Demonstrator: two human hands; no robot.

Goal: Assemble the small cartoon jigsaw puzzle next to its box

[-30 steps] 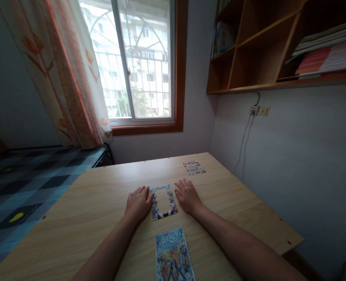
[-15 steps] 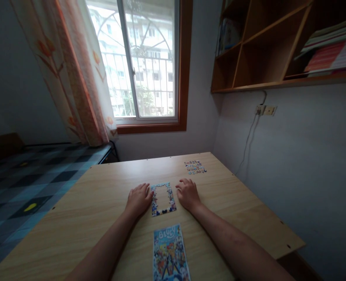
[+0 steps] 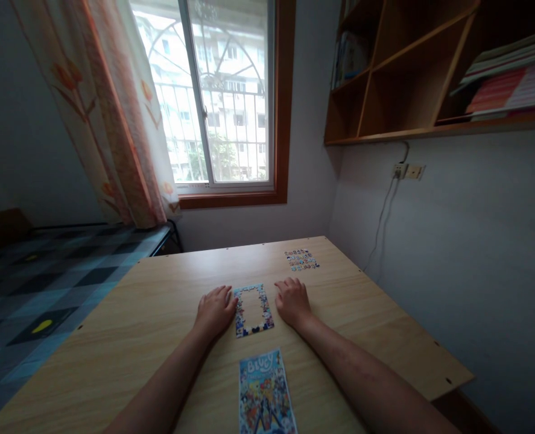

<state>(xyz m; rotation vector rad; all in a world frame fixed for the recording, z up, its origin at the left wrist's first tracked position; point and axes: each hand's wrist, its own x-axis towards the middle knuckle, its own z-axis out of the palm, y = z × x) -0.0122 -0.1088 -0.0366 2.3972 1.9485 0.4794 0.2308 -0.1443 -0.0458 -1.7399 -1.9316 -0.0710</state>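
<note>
A rectangular puzzle border [image 3: 253, 310], colourful with an empty middle, lies on the light wooden table [image 3: 158, 337]. My left hand [image 3: 215, 310] rests flat on the table against the border's left side, fingers stretched out. On the other side, my right hand [image 3: 291, 301] rests palm down with its fingers slightly curled; it holds nothing. A colourful reference picture [image 3: 266, 393] lies nearer to me, between my forearms. A small patch of joined puzzle pieces [image 3: 301, 260] sits farther away at the right.
The table's right edge runs close to a white wall with a socket and cable [image 3: 405, 172]. Wooden shelves [image 3: 430, 72] with books hang above. A bed with a checked cover [image 3: 45, 283] stands at the left, under a curtained window [image 3: 222, 96].
My right hand's fingers have curled in slightly and drawn a little away from the border. The view has shifted slightly; the puzzle parts have not moved.
</note>
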